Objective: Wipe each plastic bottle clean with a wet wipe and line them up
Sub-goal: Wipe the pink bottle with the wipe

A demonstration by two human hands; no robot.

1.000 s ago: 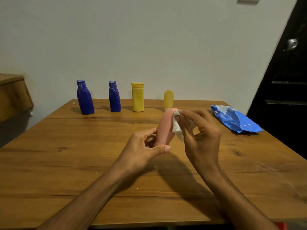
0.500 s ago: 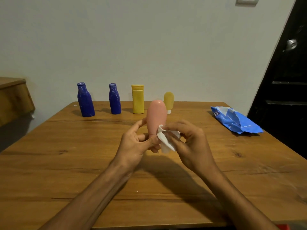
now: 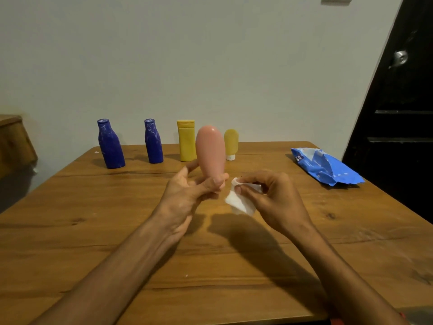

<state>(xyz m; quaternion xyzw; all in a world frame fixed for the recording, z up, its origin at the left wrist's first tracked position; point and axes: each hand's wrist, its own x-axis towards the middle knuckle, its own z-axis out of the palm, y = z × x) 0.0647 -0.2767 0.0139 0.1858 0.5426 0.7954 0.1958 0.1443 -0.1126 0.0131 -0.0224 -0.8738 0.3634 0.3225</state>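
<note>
My left hand grips the lower end of a pink plastic bottle and holds it upright above the wooden table. Just to its right, my right hand pinches a crumpled white wet wipe, a small gap apart from the bottle. Along the table's far edge stand two blue bottles, a yellow flip-top bottle and a small yellow tube on its white cap, in a row.
A blue wet-wipe pack lies at the far right of the table. A dark door stands at the right, and a wooden piece of furniture sits at the left edge.
The pink bottle went from tilted to upright in my left hand. My right hand slid the wipe down the bottle and has pulled it off to the right.
</note>
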